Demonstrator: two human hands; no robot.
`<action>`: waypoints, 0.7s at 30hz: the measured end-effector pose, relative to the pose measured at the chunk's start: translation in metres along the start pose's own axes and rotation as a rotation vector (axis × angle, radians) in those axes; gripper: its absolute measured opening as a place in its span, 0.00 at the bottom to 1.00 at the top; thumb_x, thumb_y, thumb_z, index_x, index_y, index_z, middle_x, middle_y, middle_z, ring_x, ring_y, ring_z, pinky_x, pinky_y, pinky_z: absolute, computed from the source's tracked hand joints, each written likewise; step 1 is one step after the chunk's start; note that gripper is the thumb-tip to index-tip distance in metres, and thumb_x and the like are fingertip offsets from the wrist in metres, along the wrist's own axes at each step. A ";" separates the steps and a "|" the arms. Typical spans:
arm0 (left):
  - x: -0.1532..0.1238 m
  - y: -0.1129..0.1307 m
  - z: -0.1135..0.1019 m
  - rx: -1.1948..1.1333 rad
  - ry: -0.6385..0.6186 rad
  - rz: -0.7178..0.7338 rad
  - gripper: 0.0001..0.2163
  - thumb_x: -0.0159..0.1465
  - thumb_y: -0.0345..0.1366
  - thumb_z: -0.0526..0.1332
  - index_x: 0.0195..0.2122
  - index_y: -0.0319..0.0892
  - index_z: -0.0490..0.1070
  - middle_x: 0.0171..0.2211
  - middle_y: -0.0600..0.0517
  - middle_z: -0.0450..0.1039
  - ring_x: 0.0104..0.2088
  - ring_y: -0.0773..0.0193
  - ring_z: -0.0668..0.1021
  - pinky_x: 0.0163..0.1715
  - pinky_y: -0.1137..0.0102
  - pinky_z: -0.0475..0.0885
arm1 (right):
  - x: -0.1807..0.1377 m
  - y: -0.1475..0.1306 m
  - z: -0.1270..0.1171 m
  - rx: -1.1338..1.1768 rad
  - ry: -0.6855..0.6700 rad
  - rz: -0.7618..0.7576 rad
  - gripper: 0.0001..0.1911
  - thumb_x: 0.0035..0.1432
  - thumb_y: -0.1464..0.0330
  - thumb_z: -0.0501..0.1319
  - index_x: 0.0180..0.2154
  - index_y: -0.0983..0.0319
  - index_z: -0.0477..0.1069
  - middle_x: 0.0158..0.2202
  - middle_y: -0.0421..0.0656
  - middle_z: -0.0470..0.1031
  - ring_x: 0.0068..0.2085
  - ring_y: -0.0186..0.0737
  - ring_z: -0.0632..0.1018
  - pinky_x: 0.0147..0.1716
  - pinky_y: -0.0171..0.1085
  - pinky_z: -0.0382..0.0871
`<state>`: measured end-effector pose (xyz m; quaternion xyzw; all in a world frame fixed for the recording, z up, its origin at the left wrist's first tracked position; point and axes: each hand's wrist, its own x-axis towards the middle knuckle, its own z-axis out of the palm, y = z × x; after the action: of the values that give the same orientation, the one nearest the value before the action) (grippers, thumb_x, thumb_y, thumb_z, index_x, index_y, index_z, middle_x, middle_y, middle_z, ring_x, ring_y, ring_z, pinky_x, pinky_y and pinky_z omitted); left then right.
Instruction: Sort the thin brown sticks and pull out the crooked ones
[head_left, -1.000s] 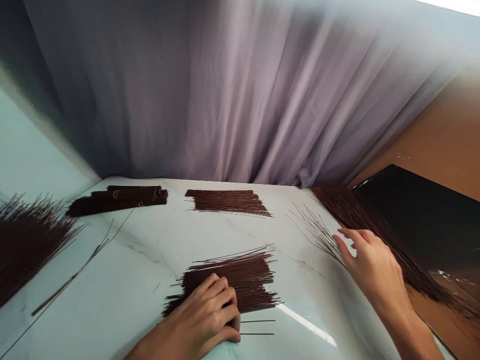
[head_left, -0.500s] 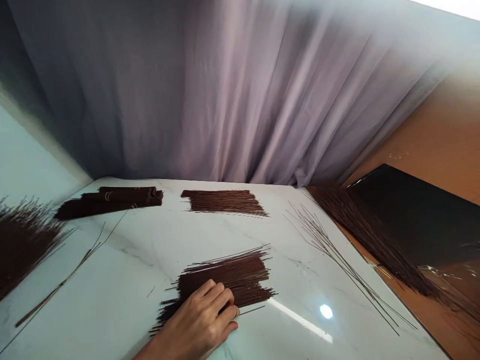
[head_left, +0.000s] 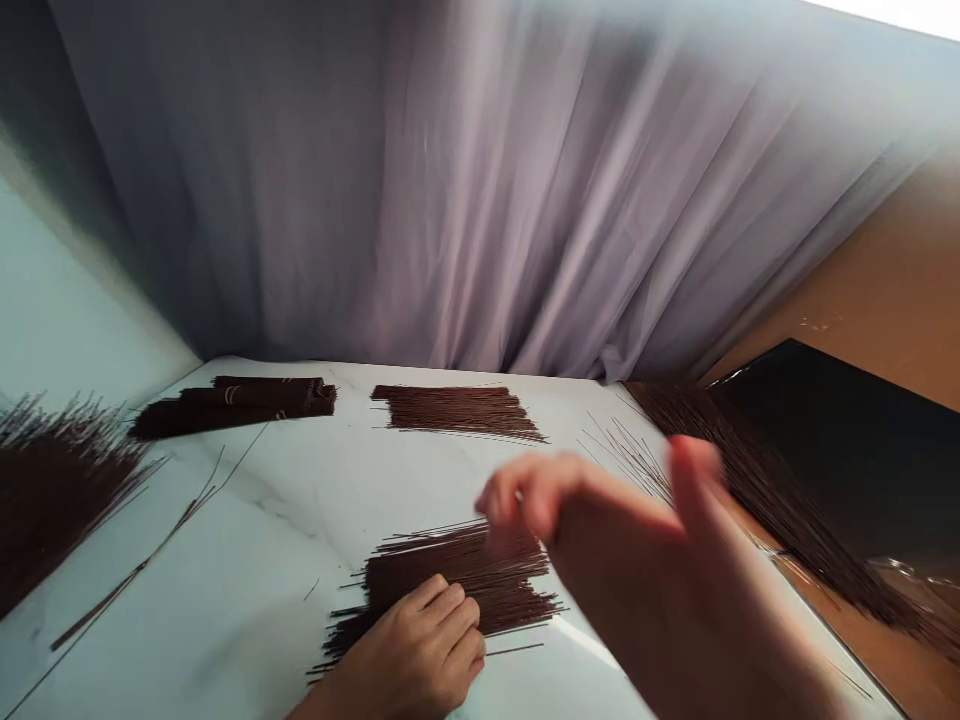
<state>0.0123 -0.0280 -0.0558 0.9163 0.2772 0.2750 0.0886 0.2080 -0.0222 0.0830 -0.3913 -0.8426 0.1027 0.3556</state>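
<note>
A loose pile of thin dark-brown sticks (head_left: 495, 585) lies on the white table, its ends uneven. Over its near left part rests my left hand (head_left: 427, 640), knuckles up and fingers curled together; the fingertips are hidden, so what they grip cannot be made out. One single stick (head_left: 517, 648) lies just right of those fingers. My right hand (head_left: 600, 510), smeared by motion, is raised above the pile's right side. Its thumb stands well apart from the bent fingers, with nothing visible between them.
Tied brown bundles (head_left: 247, 405) and a flat stick pile (head_left: 465, 410) lie along the back. A big stick heap (head_left: 60, 500) is at left, with several loose sticks (head_left: 150, 560) beside it. At right, a long bundle (head_left: 780, 520) lies by a black panel (head_left: 847, 460). A grey curtain (head_left: 450, 180) hangs behind.
My right hand has come into view from the lower right, over the pile. My left hand stays on the sticks. The whole view has shifted slightly.
</note>
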 end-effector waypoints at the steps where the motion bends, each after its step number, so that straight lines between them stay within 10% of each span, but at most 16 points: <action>1: 0.001 0.002 -0.002 0.105 0.028 0.074 0.08 0.67 0.29 0.61 0.29 0.43 0.70 0.28 0.52 0.73 0.31 0.60 0.72 0.35 0.64 0.64 | 0.014 0.020 0.000 0.039 0.017 0.072 0.19 0.74 0.55 0.49 0.51 0.56 0.72 0.51 0.46 0.77 0.49 0.45 0.78 0.44 0.41 0.75; 4: 0.008 0.008 -0.014 0.358 0.099 0.237 0.10 0.69 0.30 0.60 0.28 0.40 0.69 0.26 0.54 0.70 0.29 0.62 0.71 0.36 0.65 0.64 | 0.046 0.088 0.016 0.003 0.043 0.304 0.21 0.75 0.58 0.43 0.45 0.59 0.71 0.44 0.45 0.77 0.46 0.44 0.77 0.42 0.40 0.72; 9: 0.012 0.009 -0.022 0.338 0.045 0.275 0.14 0.73 0.36 0.58 0.28 0.42 0.66 0.25 0.57 0.69 0.26 0.66 0.70 0.31 0.68 0.63 | 0.050 0.170 0.060 -0.163 -0.040 0.356 0.02 0.61 0.68 0.63 0.34 0.60 0.73 0.40 0.48 0.76 0.45 0.50 0.73 0.44 0.44 0.65; 21: 0.002 0.007 0.003 0.520 0.100 0.294 0.12 0.67 0.23 0.56 0.27 0.41 0.67 0.24 0.56 0.72 0.24 0.67 0.73 0.32 0.70 0.69 | 0.039 0.216 0.069 -0.132 -0.189 0.240 0.05 0.67 0.65 0.60 0.38 0.59 0.70 0.36 0.41 0.74 0.38 0.40 0.74 0.39 0.37 0.65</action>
<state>0.0184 -0.0329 -0.0548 0.9238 0.2068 0.2496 -0.2036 0.2708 0.1587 -0.0443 -0.5001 -0.8245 0.1251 0.2332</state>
